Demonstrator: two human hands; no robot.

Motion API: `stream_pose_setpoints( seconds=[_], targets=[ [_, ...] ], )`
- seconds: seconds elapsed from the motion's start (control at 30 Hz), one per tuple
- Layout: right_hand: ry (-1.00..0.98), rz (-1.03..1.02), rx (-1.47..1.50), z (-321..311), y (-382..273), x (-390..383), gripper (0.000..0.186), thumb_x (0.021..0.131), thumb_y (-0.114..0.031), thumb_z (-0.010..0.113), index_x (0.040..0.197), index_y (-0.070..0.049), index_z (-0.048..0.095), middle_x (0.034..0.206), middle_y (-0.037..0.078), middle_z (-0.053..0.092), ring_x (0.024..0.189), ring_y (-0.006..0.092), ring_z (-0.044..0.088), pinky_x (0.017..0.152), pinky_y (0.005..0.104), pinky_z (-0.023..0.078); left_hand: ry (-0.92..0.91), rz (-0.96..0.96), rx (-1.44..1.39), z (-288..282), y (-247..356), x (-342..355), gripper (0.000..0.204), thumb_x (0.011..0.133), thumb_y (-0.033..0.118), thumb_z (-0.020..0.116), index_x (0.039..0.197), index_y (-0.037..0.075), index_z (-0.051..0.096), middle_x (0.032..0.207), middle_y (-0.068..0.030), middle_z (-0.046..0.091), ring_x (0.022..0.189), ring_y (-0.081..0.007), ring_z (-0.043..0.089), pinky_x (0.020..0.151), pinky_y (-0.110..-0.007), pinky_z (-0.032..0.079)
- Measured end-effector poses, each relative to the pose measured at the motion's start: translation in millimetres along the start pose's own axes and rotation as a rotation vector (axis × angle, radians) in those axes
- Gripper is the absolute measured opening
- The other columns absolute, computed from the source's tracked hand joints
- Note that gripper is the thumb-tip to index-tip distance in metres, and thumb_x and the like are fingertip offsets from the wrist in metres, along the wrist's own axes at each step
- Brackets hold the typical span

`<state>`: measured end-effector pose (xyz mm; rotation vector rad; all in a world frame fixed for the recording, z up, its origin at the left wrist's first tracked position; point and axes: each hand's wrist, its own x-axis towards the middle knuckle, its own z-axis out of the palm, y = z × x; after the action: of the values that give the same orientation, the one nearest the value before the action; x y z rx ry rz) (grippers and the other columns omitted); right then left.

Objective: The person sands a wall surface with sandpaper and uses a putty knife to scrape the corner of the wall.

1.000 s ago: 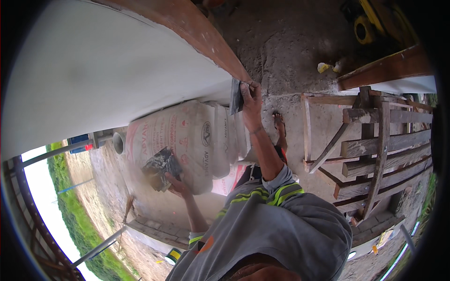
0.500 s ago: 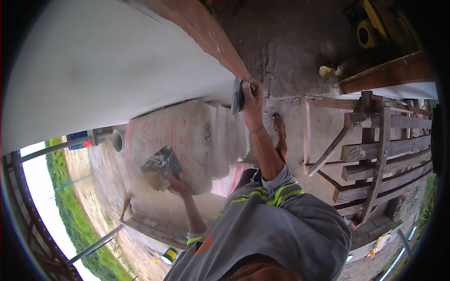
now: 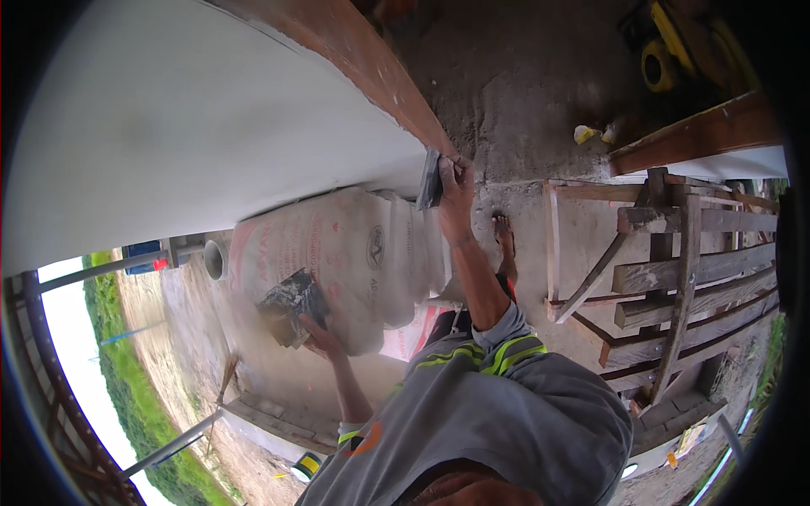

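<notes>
My right hand (image 3: pixel 456 190) is closed on a dark, flat spreader (image 3: pixel 429 180), which lies against the edge of the white wall (image 3: pixel 211 118) beside the brown wooden frame (image 3: pixel 380 72). Lower and to the left, my left hand (image 3: pixel 321 339) grips a dark flat plate (image 3: pixel 295 297) smeared with pale paste. The plate's lower part looks yellowish and blurred, so its exact kind is unclear. Behind the plate stand stacked pale sacks (image 3: pixel 346 232) with faded red print, near the wall's lower edge.
A wooden pallet-like rack (image 3: pixel 692 270) stands to the right. A grey pipe (image 3: pixel 216 260) shows its round end left of the sacks. Yellow equipment (image 3: pixel 666 51) sits at the far right. A bare foot (image 3: pixel 503 232) is on the concrete floor, and a bucket (image 3: pixel 306 465) stands lower left.
My right hand and the spreader have shifted slightly down along the wall's edge. My left hand stays nearly in place with the plate.
</notes>
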<state>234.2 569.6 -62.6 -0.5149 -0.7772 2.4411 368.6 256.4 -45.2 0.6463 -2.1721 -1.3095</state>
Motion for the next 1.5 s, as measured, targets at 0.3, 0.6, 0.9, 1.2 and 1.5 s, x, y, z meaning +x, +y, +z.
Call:
stream_pose_setpoints(
  seconds=[0.3, 0.6, 0.9, 1.2, 1.5],
  targets=[
    [0.030, -0.019, -0.089, -13, 5, -5, 0.022, 0.096, -0.023, 0.060, 0.108, -0.007, 0.051, 0.097, -0.001, 0.052, 0.089, 0.0059, 0.047, 0.079, 0.0211, 0.038, 0.012, 0.023, 0.050, -1, 4, -1, 0.056, 0.098, 0.039, 0.051, 0.125, -0.011, 0.050, 0.120, -0.0219, 0.058, 0.104, -0.0293, 0.059, 0.085, -0.041, 0.051],
    [0.068, -0.008, -0.148, 0, -6, -7, 0.021, 0.094, -0.018, 0.063, 0.107, -0.006, 0.052, 0.092, -0.001, 0.055, 0.084, 0.0044, 0.048, 0.071, 0.0199, 0.038, 0.001, 0.000, 0.059, -10, -13, 2, 0.059, 0.097, 0.040, 0.051, 0.126, -0.011, 0.049, 0.121, -0.0204, 0.057, 0.105, -0.0275, 0.058, 0.083, -0.038, 0.052],
    [0.046, 0.015, -0.120, -1, -1, -13, 0.027, 0.093, -0.024, 0.064, 0.108, -0.005, 0.052, 0.098, 0.000, 0.054, 0.087, 0.0063, 0.048, 0.079, 0.0219, 0.039, -0.030, -0.102, 0.094, -9, 4, 0, 0.061, 0.096, 0.041, 0.052, 0.125, -0.013, 0.048, 0.118, -0.0219, 0.058, 0.098, -0.0279, 0.062, 0.081, -0.038, 0.055],
    [0.059, -0.043, -0.093, -2, -2, 1, 0.027, 0.094, -0.023, 0.063, 0.110, -0.005, 0.050, 0.098, 0.000, 0.053, 0.089, 0.0071, 0.048, 0.080, 0.0240, 0.040, 0.014, 0.044, 0.083, -5, -10, 4, 0.059, 0.097, 0.039, 0.051, 0.124, -0.013, 0.050, 0.120, -0.0230, 0.058, 0.101, -0.0298, 0.061, 0.085, -0.040, 0.052],
    [0.057, 0.020, -0.087, 5, -12, -14, 0.023, 0.094, -0.021, 0.064, 0.107, -0.006, 0.051, 0.088, -0.001, 0.053, 0.080, 0.0031, 0.046, 0.068, 0.0198, 0.037, 0.016, 0.047, 0.058, -7, -3, -1, 0.057, 0.098, 0.039, 0.050, 0.120, -0.013, 0.053, 0.117, -0.0221, 0.060, 0.098, -0.0282, 0.061, 0.083, -0.039, 0.052]
  ],
)
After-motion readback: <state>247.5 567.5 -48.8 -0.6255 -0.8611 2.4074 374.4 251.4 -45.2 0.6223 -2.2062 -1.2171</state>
